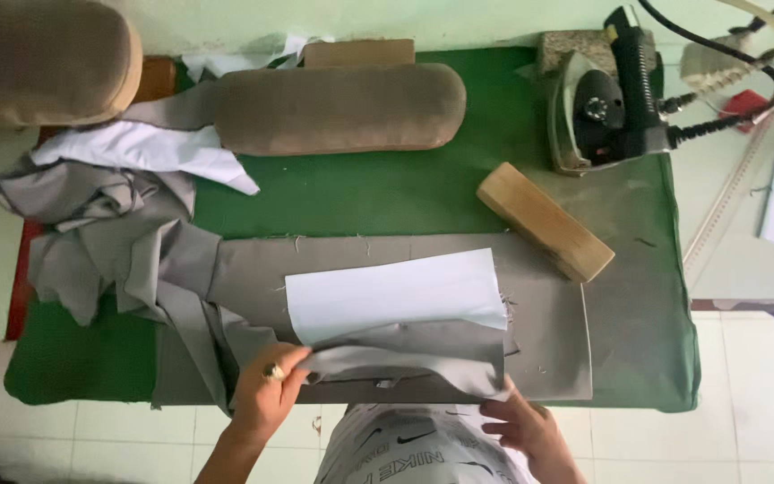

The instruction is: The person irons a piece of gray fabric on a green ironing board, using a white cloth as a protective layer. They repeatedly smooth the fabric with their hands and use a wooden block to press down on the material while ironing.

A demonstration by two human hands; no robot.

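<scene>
Both hands gripped one soft grey fabric piece [405, 363] at the near edge of the green desk [387, 193], left hand [266, 394] fingers pinched shut on its left end, right hand [521, 426] fingers closed on its right corner. It looked light, limp and best held by its edges; one white sheet [396, 294] lay on it, with one wooden block [544, 221], one iron [597, 112] and two padded rolls beyond.
</scene>
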